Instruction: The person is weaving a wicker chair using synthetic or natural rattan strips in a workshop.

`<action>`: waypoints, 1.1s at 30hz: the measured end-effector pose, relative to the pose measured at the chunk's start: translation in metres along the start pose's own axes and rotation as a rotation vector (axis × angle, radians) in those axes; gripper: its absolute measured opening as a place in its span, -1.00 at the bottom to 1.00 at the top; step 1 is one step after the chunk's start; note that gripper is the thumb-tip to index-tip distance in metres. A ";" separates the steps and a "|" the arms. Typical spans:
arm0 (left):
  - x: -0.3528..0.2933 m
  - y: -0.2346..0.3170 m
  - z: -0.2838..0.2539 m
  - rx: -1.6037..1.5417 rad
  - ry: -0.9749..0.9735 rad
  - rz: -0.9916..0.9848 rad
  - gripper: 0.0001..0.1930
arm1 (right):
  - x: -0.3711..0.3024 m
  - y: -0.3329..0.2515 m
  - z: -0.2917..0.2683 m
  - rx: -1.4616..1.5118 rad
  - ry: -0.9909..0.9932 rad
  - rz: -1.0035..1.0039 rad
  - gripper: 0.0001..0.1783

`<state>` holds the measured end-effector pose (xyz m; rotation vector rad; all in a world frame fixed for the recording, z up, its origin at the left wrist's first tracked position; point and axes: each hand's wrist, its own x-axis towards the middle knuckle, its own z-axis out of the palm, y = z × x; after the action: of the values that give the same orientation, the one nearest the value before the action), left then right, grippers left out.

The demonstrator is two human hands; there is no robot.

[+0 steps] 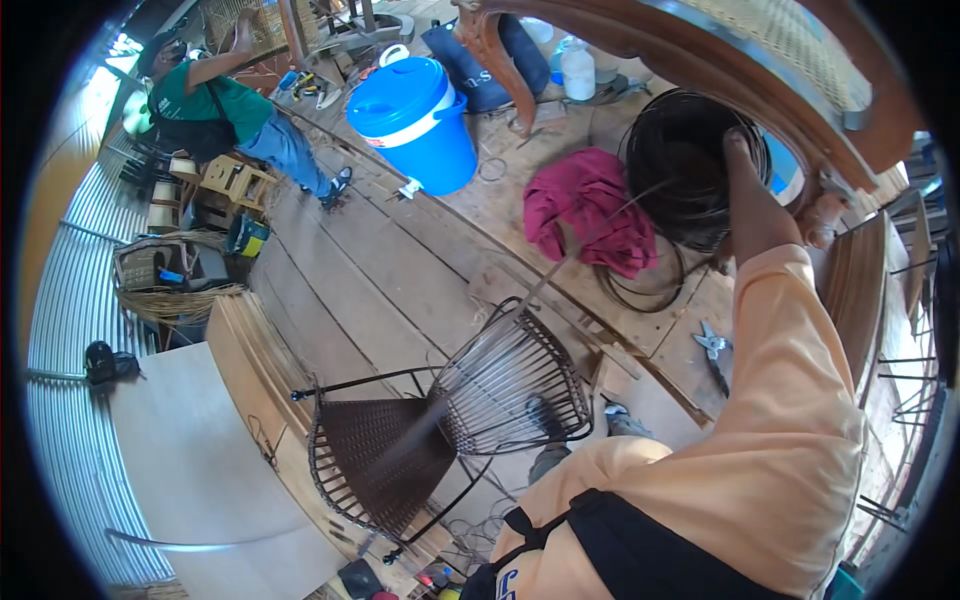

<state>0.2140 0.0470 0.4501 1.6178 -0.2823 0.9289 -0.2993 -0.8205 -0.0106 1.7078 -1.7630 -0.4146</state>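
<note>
A large coil of dark brown weaving strand (668, 165) stands on the wooden platform at the upper right. My right hand (738, 148) reaches over it, fingers bent in at its inner side; their tips are hard to make out. A blurred strand (570, 255) runs from beside the coil down toward a woven chair. This chair (400, 450) lies tipped below me, with a dark frame, one tightly woven brown panel and one panel of open slats. My left hand does not show. A crumpled magenta cloth (588, 205) lies beside the coil.
Pliers (712, 342) rest near the platform edge. A blue drink cooler (415, 120) and white bottle (577, 72) stand farther off. A carved wooden frame (680, 50) arches across the upper right. Another person (225, 115) in green stands at the far left. A pale board (200, 450) leans left.
</note>
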 end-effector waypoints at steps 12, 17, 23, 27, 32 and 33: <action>-0.070 0.004 -0.124 0.559 -0.329 -0.229 -0.81 | -0.144 0.000 -0.188 0.331 0.466 -0.263 -0.61; -0.140 0.010 -0.182 0.807 -0.464 -0.350 -0.80 | -0.230 0.020 -0.268 1.088 0.514 -0.306 -0.61; -0.228 -0.007 -0.229 1.101 -0.657 -0.496 -0.78 | -0.315 0.062 -0.280 1.438 0.516 -0.867 -0.73; -0.291 -0.037 -0.255 1.264 -0.767 -0.597 -0.76 | -0.372 0.089 -0.215 1.556 0.060 -0.475 -0.73; -0.363 -0.115 -0.247 1.410 -0.918 -0.706 -0.73 | -0.466 0.104 -0.151 0.928 -0.189 -0.323 -0.17; -0.379 -0.134 -0.245 1.432 -0.960 -0.719 -0.72 | -0.472 0.113 -0.148 0.906 -0.207 -0.358 -0.09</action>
<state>-0.0491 0.1945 0.0891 3.0797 0.4602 -0.4943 -0.3160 -0.3193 0.0649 2.7094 -1.9348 0.1122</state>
